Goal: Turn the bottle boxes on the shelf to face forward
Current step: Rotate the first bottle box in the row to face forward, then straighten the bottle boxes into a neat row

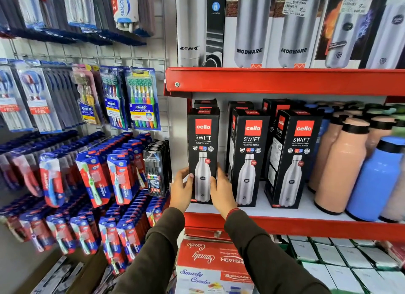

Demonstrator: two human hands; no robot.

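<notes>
Three tall black "cello SWIFT" bottle boxes stand in the front row on the white shelf (pixel 306 208) with a red front edge. The left box (pixel 203 144) shows its front squarely. My left hand (pixel 182 188) grips its lower left edge and my right hand (pixel 221 188) presses its lower right edge. The middle box (pixel 249 155) and the right box (pixel 294 160) are turned slightly, each showing its left side panel. More black boxes stand behind them.
Peach bottles (pixel 341 164) and a blue bottle (pixel 377 179) crowd the shelf's right part. Modware boxes (pixel 249 30) fill the shelf above. Toothbrush packs (pixel 142 100) hang on the wall rack at left. A red Smarty Combo carton (pixel 210 258) sits below.
</notes>
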